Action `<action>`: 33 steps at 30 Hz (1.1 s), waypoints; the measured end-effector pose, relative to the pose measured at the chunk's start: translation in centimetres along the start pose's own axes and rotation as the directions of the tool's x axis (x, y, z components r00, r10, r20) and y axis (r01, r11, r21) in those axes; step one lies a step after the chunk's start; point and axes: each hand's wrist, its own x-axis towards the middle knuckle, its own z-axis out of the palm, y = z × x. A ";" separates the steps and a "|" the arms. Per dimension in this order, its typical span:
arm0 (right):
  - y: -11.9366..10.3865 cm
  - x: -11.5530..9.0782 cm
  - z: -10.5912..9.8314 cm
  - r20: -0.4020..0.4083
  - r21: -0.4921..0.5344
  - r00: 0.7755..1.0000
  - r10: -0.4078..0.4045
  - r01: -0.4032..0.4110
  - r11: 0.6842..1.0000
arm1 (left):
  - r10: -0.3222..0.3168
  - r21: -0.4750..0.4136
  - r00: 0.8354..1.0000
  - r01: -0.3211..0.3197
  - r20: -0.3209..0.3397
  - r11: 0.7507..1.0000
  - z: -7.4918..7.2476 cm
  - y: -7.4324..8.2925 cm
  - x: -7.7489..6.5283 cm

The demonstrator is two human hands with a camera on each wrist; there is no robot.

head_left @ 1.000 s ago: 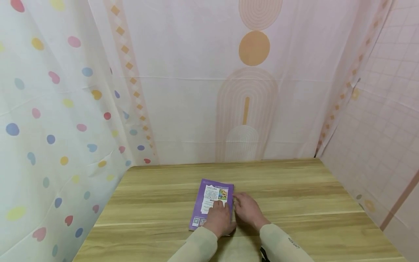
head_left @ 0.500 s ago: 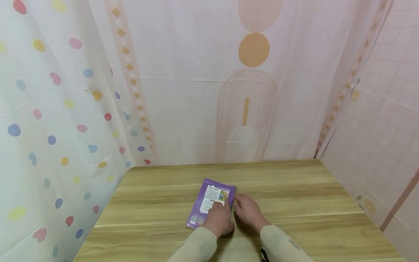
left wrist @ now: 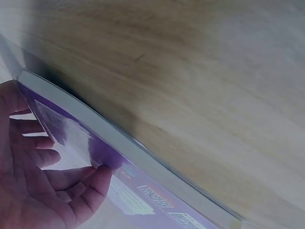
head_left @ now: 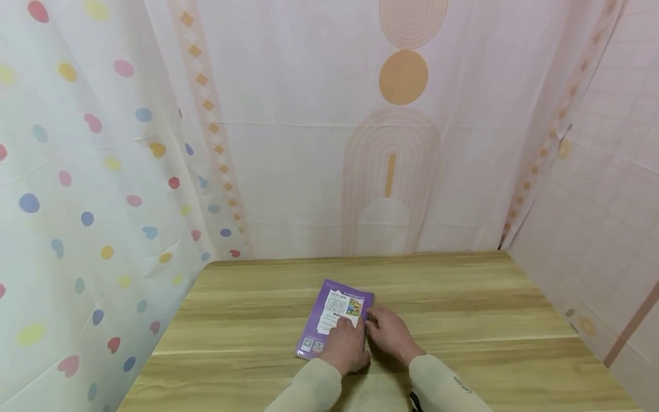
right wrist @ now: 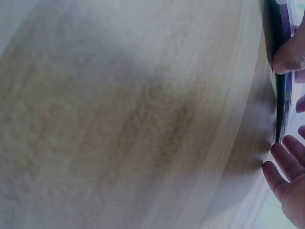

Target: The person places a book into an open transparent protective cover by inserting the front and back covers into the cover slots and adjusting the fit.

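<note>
A purple-covered book (head_left: 309, 327) lies slightly turned on the wooden table, with a white text panel, a small colour picture and QR codes on top. My left hand (head_left: 345, 344) rests over its lower right part, fingers on the cover. In the left wrist view the loosely bent fingers and thumb of the left hand (left wrist: 52, 181) lie over the cover, beside the pale page edge of the book (left wrist: 107, 155). My right hand (head_left: 391, 333) has its fingertips at the book's right edge. The right wrist view shows the fingers of the right hand (right wrist: 293, 183) nearly straight there.
The wooden table (head_left: 463, 309) spreads out on both sides of the book and behind it. A patterned curtain (head_left: 288, 171) hangs along the back edge. Dotted cloth (head_left: 113, 240) hangs on the left, and checked cloth (head_left: 607, 200) on the right.
Between one second and half a second ago the book turned slightly clockwise under my left hand, whose index finger now reaches nearer its right edge. My right hand has barely moved.
</note>
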 end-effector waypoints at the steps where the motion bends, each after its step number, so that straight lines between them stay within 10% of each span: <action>1: 0.0 0.0 0.0 -0.002 -0.001 1.000 -0.004 0.004 1.000 | 0.002 -0.001 1.000 -0.002 -0.005 1.000 0.0 0.0 0.0; 33: 0.5 -0.2 -0.3 0.013 0.051 0.999 0.043 -0.044 0.998 | -0.029 0.002 0.999 0.029 0.025 1.000 -0.3 0.2 0.4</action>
